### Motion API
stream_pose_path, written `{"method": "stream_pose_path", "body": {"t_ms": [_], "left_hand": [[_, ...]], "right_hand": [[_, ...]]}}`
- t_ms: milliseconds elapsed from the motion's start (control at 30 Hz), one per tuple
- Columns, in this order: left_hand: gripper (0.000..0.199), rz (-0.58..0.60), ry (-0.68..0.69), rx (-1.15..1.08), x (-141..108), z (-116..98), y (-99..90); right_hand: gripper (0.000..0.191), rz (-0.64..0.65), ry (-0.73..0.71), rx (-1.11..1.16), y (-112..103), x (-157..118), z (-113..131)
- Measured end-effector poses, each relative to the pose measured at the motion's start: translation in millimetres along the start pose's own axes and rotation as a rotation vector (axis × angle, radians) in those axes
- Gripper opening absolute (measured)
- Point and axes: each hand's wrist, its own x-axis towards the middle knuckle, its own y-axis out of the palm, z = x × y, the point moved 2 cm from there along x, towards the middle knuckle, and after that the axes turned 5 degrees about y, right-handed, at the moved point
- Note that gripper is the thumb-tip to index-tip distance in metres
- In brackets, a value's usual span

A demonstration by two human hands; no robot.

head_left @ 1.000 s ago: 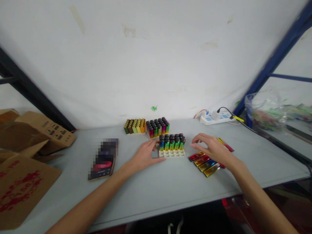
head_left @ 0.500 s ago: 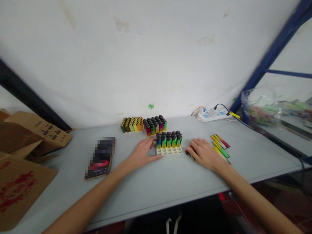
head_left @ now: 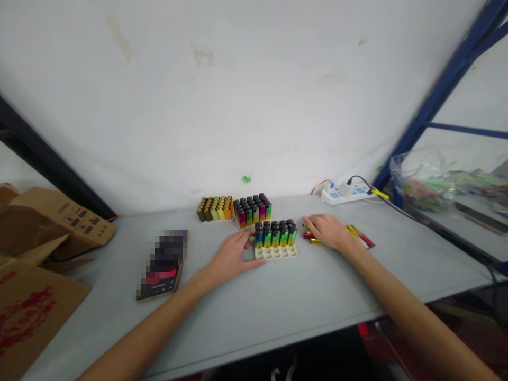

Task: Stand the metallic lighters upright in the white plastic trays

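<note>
A white slotted tray (head_left: 277, 253) holds lighters (head_left: 275, 236) upright with black tops and blue, green and yellow bodies; its front slots show bare. My left hand (head_left: 231, 254) is closed around the tray's left end, thumb at the front corner, fingertips behind the lighters. To the right, my right hand (head_left: 326, 230) lies palm down with bent fingers over red and gold lighters (head_left: 313, 240) lying on the table. Its fingertips are partly hidden, but they appear closed on these lighters. More lighters (head_left: 362, 238), yellow and red, lie beside the right wrist, partly covered by it.
Behind the tray stand a block of black-topped lighters (head_left: 254, 209) and a block of gold-topped ones (head_left: 215, 208). A phone (head_left: 162, 264) lies left on the table (head_left: 238, 317), near cardboard boxes (head_left: 35, 296). A power strip (head_left: 343, 193) with cables sits by the wall.
My right hand has moved a little away from me, and red and gold lighters now show beneath its fingers. My left hand stays at the tray. The view has tilted slightly.
</note>
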Motion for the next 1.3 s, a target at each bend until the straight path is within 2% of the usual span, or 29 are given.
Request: {"method": "stream_pose_path", "body": {"t_ms": [100,267,367,533,667,767,967,1100,1300], "left_hand": [[0.065,-0.005,0.0,0.004,0,0,0.6],[0.063,-0.028,0.022,0.01,-1,0,1.0],[0.061,-0.018,0.015,0.009,0,-1,0.3],[0.065,-0.007,0.016,0.002,0,0,0.7],[0.068,0.001,0.005,-0.001,0,0,1.2],[0.068,0.009,-0.003,-0.004,0,-1,0.0],[0.062,0.006,-0.004,-0.003,1,-1,-1.0],[0.065,0.005,0.001,0.004,1,0,-0.4],[0.063,0.008,-0.003,0.005,2,-2,-1.1]], "right_hand": [[0.055,0.017,-0.035,0.066,4,5,-5],[0.05,-0.081,-0.052,0.17,3,9,-11],[0.05,-0.145,-0.019,0.269,-5,20,-18],[0.049,-0.339,0.011,0.561,-25,30,-19],[0.045,-0.299,-0.047,0.837,-30,18,-9],[0.042,-0.294,-0.051,0.957,-31,6,-3],[0.032,-0.418,-0.063,1.022,-35,-6,6],[0.035,-0.384,-0.111,1.04,-31,-4,12],[0.03,-0.434,-0.238,0.789,-34,-3,23]]}}
